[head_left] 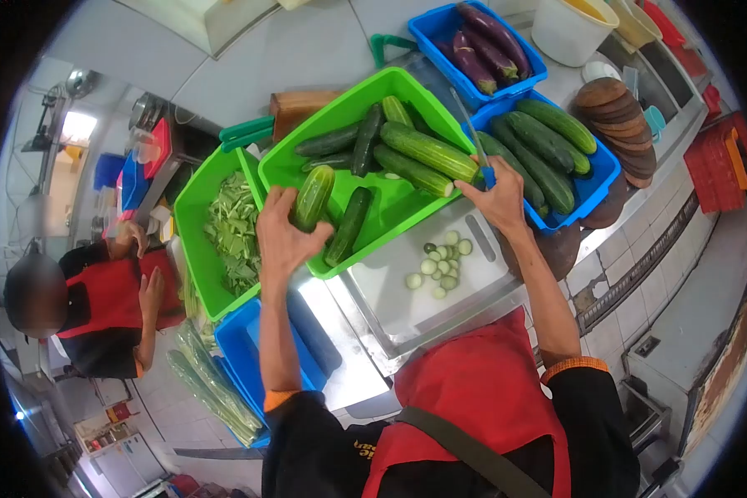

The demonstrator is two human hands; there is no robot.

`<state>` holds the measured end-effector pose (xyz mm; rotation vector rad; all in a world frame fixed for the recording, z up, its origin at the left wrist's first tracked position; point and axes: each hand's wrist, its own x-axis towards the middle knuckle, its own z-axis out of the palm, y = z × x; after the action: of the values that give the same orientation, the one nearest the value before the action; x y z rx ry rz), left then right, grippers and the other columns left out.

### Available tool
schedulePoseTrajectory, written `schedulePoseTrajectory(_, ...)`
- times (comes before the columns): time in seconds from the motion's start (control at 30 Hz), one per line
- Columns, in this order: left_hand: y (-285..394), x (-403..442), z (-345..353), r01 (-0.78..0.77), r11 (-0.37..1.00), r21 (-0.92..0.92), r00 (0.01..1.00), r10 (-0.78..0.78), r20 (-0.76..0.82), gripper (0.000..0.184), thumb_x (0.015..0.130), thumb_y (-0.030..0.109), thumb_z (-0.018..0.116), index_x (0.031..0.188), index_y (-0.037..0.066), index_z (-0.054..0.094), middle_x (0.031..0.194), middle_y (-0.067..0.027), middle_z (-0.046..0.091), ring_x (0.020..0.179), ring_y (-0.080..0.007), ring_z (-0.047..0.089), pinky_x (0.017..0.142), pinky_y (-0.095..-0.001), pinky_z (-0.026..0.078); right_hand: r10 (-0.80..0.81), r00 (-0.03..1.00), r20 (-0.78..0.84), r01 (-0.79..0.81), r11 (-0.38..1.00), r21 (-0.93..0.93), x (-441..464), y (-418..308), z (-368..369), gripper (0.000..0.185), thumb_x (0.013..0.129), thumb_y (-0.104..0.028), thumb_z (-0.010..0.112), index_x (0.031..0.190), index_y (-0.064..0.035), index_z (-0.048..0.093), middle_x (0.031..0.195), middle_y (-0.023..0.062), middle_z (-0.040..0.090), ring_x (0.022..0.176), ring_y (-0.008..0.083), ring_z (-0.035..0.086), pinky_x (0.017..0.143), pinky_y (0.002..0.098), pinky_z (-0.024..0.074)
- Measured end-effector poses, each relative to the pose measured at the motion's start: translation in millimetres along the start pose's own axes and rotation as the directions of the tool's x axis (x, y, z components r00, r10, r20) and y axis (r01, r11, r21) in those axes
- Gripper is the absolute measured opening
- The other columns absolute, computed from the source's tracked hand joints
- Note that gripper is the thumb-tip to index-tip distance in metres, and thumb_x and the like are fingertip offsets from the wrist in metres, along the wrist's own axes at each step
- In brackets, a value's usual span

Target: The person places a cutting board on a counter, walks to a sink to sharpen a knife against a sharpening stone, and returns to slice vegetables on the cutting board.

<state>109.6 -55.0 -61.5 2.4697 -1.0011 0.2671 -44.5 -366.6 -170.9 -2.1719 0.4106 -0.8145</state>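
My left hand [286, 232] is closed around a cucumber [314, 199] over the left part of a green bin [407, 212]. Several other cucumbers [427, 149] lie in that bin. At its right edge my right hand [498, 195] is closed on a knife with a blue handle [489, 177], its blade pointing up and away. Below the bin, a white cutting board [448, 290] holds several small round cut ends [440, 264]. A blue bin [610, 178] with more cucumbers [548, 149] stands right of my right hand.
Eggplants [490, 50] fill a blue bin at the top. Cut leaves [234, 228] lie in a green bin at left, above an angled blue bin [266, 332]. Round wooden boards [610, 108] are stacked at right. A co-worker [100, 299] in a red apron is at far left.
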Motion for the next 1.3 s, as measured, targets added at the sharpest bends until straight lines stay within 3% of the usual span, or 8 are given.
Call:
schedulePoseTrajectory(0.13, 26, -36, 18, 0.206, 0.814, -0.544, 0.972, -0.233, 0.021, 0.034, 0.059, 0.017, 0.069, 0.086, 0.0, 0.056, 0.072, -0.0076, 0.047, 0.067, -0.0178, 0.047, 0.059, -0.0333, 0.042, 0.104, 0.989, -0.102, -0.085, 0.98, 0.179, 14, -38, 9, 0.045, 0.065, -0.013, 0.086, 0.106, -0.0045, 0.07, 0.089, 0.0036, 0.063, 0.062, 0.0117, 0.054, 0.059, 0.0284, 0.0459)
schedulePoseTrajectory(0.3, 43, -59, 59, 0.136, 0.696, -0.705, 0.985, -0.172, 0.021, 0.031, 0.058, 0.017, 0.068, 0.081, -0.001, 0.058, 0.072, -0.0066, 0.046, 0.063, -0.0177, 0.043, 0.058, -0.0319, 0.037, 0.094, 0.99, -0.107, -0.051, 0.936, 0.349, 35, -66, 36, 0.049, 0.062, -0.011, 0.088, 0.107, -0.0045, 0.07, 0.086, 0.0006, 0.057, 0.057, 0.0074, 0.048, 0.054, 0.0262, 0.041)
schedulePoseTrajectory(0.73, 61, -103, 67, 0.351, 0.69, -0.634, 0.936, -0.269, 0.226, 0.029, 0.059, 0.015, 0.071, 0.077, -0.001, 0.055, 0.072, -0.0065, 0.047, 0.063, -0.0175, 0.045, 0.056, -0.0311, 0.037, 0.011, 0.998, -0.054, 0.003, 0.965, 0.263, 53, -56, 46, 0.051, 0.06, -0.013, 0.09, 0.098, 0.0063, 0.063, 0.093, 0.0127, 0.065, 0.064, 0.0192, 0.063, 0.054, 0.0298, 0.0486)
schedulePoseTrajectory(0.83, 61, -128, 65, 0.399, 0.684, -0.61, 0.916, -0.328, 0.231, 0.03, 0.06, 0.015, 0.072, 0.078, -0.001, 0.054, 0.071, -0.0072, 0.048, 0.062, -0.0191, 0.045, 0.056, -0.0324, 0.038, -0.28, 0.947, -0.158, 0.289, 0.957, 0.037, 49, -60, 18, 0.045, 0.067, -0.014, 0.089, 0.098, 0.0033, 0.062, 0.091, 0.0149, 0.067, 0.067, 0.0263, 0.065, 0.056, 0.0346, 0.0505)
schedulePoseTrajectory(0.93, 62, -159, 56, 0.526, 0.68, -0.511, 0.849, -0.462, 0.258, 0.032, 0.061, 0.017, 0.072, 0.082, -0.002, 0.057, 0.071, -0.0069, 0.052, 0.065, -0.0179, 0.048, 0.059, -0.0325, 0.041, -0.044, 0.999, 0.016, 0.043, 0.997, 0.063, -7, -75, -19, 0.03, 0.085, -0.019, 0.078, 0.099, 0.0002, 0.059, 0.081, 0.0187, 0.066, 0.069, 0.0362, 0.066, 0.058, 0.0425, 0.0503)
schedulePoseTrajectory(1.03, 66, -196, 50, 0.654, 0.692, -0.306, 0.757, -0.595, 0.27, 0.03, 0.064, 0.015, 0.072, 0.086, -0.003, 0.061, 0.069, -0.0099, 0.057, 0.065, -0.0167, 0.052, 0.061, -0.0339, 0.045, 0.051, 0.833, 0.551, -0.048, 0.999, -0.02, -100, -45, -21, 0.028, 0.103, -0.028, 0.048, 0.098, -0.0011, 0.054, 0.074, 0.0265, 0.062, 0.073, 0.0481, 0.062, 0.061, 0.055, 0.0462)
schedulePoseTrajectory(1.17, 75, -231, 63, 0.689, 0.66, -0.3, 0.723, -0.649, 0.236, 0.03, 0.066, 0.015, 0.071, 0.085, -0.004, 0.059, 0.069, -0.0151, 0.057, 0.062, -0.0237, 0.053, 0.06, -0.0379, 0.046, 0.037, 0.57, 0.821, 0.105, 0.987, -0.118, -186, -30, 3, 0.026, 0.1, -0.027, 0.051, 0.099, -0.0024, 0.058, 0.071, 0.0248, 0.064, 0.07, 0.0461, 0.064, 0.063, 0.0563, 0.0495)
schedulePoseTrajectory(1.3, 94, -239, 75, 0.722, 0.586, -0.368, 0.684, -0.683, 0.254, 0.039, 0.07, 0.015, 0.07, 0.102, -0.002, 0.058, 0.076, -0.0208, 0.062, 0.069, -0.0337, 0.063, 0.067, -0.0424, 0.05, 0.109, 0.582, 0.806, 0.115, 0.97, -0.214, -197, -25, 13, 0.026, 0.099, -0.027, 0.052, 0.097, -0.0026, 0.06, 0.068, 0.0241, 0.065, 0.068, 0.0461, 0.065, 0.064, 0.0554, 0.0514)
